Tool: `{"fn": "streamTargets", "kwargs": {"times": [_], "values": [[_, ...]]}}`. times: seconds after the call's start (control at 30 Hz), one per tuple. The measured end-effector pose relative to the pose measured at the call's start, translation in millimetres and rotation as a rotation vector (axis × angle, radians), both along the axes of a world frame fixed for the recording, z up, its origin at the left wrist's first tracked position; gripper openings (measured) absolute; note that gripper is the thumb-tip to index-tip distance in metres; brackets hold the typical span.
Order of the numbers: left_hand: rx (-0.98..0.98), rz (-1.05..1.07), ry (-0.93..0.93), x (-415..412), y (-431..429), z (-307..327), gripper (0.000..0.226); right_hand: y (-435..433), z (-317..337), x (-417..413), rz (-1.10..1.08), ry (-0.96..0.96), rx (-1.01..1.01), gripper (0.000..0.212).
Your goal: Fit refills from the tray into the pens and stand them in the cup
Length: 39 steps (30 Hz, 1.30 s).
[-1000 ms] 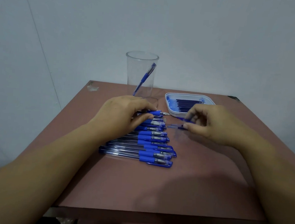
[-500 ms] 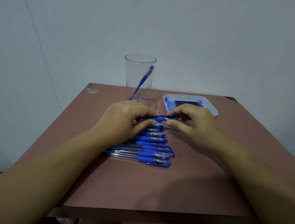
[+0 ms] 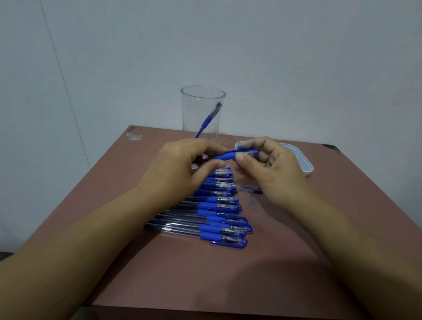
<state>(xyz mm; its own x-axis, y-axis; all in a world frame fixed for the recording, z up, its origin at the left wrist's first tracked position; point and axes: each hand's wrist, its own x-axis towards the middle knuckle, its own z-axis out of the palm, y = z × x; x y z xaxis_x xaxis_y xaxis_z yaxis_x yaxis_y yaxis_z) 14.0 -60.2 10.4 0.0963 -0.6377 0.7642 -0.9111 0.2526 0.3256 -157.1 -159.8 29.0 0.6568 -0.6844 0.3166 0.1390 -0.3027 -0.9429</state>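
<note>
Left hand (image 3: pixel 181 167): thumb and fingers pinch the near end of one pen (image 3: pixel 233 154). Right hand (image 3: pixel 269 172): fingertips pinch the blue far end of the same pen, which is held roughly level between the two hands, clear of the table (image 3: pixel 221 274). Step in hand, by judgement: opening or closing the pen for its refill; which of the two cannot be told. Under the hands and running toward the person: row (image 3: pixel 216 210) of about a dozen pens lying side by side, blue ends to the right. Just below the right hand: small blue piece (image 3: pixel 251 189), too blurred to name. Behind the right hand: tray (image 3: pixel 305 164), contents hidden. Beyond the left hand: cup (image 3: pixel 201 113), with one leaning pen (image 3: pixel 209 119) inside. Progress: early — one stood, one in work, the row left to do.
</note>
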Motion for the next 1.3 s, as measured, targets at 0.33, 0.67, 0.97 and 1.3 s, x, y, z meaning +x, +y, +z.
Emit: {"fn": "streamTargets", "kwargs": {"times": [0.33,0.67,0.97,1.3], "values": [[0.221,0.301,-0.123,84,-19,43,0.102,-47,79,23,-0.352,-0.239,-0.233,0.026],[0.119,0.23,-0.116,83,-36,29,0.095,-77,74,80,-0.269,0.08,-0.558,0.02],[0.155,0.267,-0.13,83,-37,29,0.096,-71,52,81,-0.184,0.309,-0.837,0.031],[0.485,0.236,-0.023,27,19,24,0.09,-48,12,15,0.047,0.668,-0.753,0.013]]}}
